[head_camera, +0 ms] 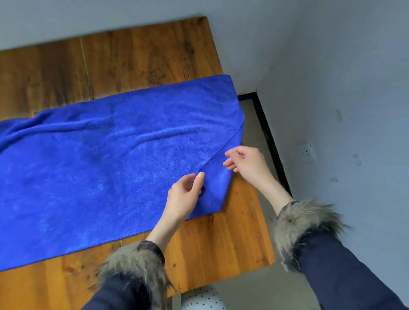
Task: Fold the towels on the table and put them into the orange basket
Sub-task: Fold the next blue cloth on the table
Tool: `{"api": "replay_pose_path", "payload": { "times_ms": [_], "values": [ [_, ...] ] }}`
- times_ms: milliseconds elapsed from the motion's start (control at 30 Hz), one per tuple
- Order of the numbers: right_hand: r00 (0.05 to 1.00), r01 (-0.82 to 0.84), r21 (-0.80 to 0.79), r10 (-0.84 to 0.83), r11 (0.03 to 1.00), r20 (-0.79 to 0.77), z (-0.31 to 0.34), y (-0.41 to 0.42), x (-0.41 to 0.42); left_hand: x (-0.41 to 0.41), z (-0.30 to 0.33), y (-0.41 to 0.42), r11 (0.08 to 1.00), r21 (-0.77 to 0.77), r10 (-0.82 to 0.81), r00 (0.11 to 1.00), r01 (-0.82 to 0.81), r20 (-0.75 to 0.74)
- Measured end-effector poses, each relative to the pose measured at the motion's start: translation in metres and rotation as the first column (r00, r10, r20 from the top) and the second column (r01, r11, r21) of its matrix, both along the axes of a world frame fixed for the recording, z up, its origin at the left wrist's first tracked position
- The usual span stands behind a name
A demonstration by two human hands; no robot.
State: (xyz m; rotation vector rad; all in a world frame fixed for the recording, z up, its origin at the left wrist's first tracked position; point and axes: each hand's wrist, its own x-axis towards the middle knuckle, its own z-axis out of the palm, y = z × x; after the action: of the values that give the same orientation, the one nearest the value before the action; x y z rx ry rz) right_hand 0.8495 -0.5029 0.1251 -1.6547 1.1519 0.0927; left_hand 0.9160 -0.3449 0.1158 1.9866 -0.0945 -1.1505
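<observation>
A large blue towel (101, 158) lies spread across the wooden table (130, 57), running off the left edge of the view. Its near right corner is turned over into a small triangular flap. My left hand (185, 197) pinches the towel's edge at that flap between thumb and fingers. My right hand (245, 163) hovers just right of the flap at the table's right edge, fingers loosely curled and apart, holding nothing. The orange basket is out of view.
The table's right edge (258, 211) drops off to a grey floor and a grey wall with a socket (309, 152). A polka-dotted seat (203, 303) shows below the table's near edge. Bare wood lies behind and in front of the towel.
</observation>
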Motion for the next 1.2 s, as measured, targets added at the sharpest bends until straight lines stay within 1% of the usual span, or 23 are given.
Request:
{"api": "replay_pose_path", "payload": {
  "times_ms": [67,133,200,233,333,400,467,533,600,667,800,933,1033,1200],
  "values": [
    [0.996,0.084,-0.132,-0.088,0.988,-0.023,-0.009,-0.017,0.008,0.003,-0.005,-0.004,0.995,0.103,0.004,0.998,-0.011,0.068],
    [0.985,0.16,-0.257,-0.172,0.953,-0.026,-0.016,-0.034,0.021,0.008,-0.01,-0.011,0.989,0.128,0.069,0.994,-0.08,0.084],
    [0.978,0.185,-0.333,-0.207,0.925,-0.032,-0.023,-0.052,0.039,0.014,-0.014,-0.017,0.984,0.166,0.045,0.993,-0.063,0.108],
    [0.981,0.16,-0.35,-0.188,0.923,-0.047,-0.027,-0.062,0.048,0.015,-0.017,-0.018,0.983,0.178,0.016,0.993,-0.037,0.119],
    [0.982,0.068,-0.335,-0.122,0.94,-0.143,-0.041,-0.089,0.076,0.018,-0.021,-0.015,0.984,0.178,-0.038,0.991,0.015,0.126],
    [0.973,0.093,-0.292,-0.149,0.952,-0.175,-0.041,-0.098,0.091,0.019,-0.021,-0.012,0.988,0.151,-0.042,0.993,0.025,0.109],
    [0.969,0.156,-0.263,-0.199,0.952,-0.146,-0.038,-0.104,0.101,0.02,-0.019,-0.009,0.993,0.108,-0.045,0.996,0.037,0.073],
    [0.966,0.226,-0.233,-0.249,0.946,-0.076,-0.036,-0.109,0.111,0.02,-0.017,-0.006,0.995,0.075,-0.062,0.997,0.058,0.043],
    [0.96,0.264,-0.218,-0.278,0.939,-0.036,-0.034,-0.111,0.119,0.02,-0.015,-0.003,0.997,0.047,-0.065,0.998,0.064,0.024],
    [0.967,0.247,-0.238,-0.256,0.939,-0.009,-0.029,-0.11,0.125,0.022,-0.008,0.002,0.999,-0.011,-0.042,0.999,0.042,-0.018],
    [0.983,0.181,-0.297,-0.177,0.937,0.042,-0.009,-0.094,0.136,0.032,0.014,0.019,0.981,-0.185,0.035,0.991,-0.059,-0.127],
    [0.989,0.117,-0.266,-0.087,0.957,0.123,0.019,-0.056,0.154,0.049,0.036,0.046,0.953,-0.278,0.092,0.988,-0.124,-0.125],
    [0.99,0.026,-0.271,0.013,0.962,0.143,0.037,-0.017,0.174,0.068,0.053,0.074,0.915,-0.358,0.145,0.979,-0.188,-0.143],
    [0.974,-0.086,-0.268,0.137,0.959,0.179,0.069,0.064,0.217,0.1,0.077,0.141,0.848,-0.445,0.273,0.957,-0.287,-0.098]
  ]
}}
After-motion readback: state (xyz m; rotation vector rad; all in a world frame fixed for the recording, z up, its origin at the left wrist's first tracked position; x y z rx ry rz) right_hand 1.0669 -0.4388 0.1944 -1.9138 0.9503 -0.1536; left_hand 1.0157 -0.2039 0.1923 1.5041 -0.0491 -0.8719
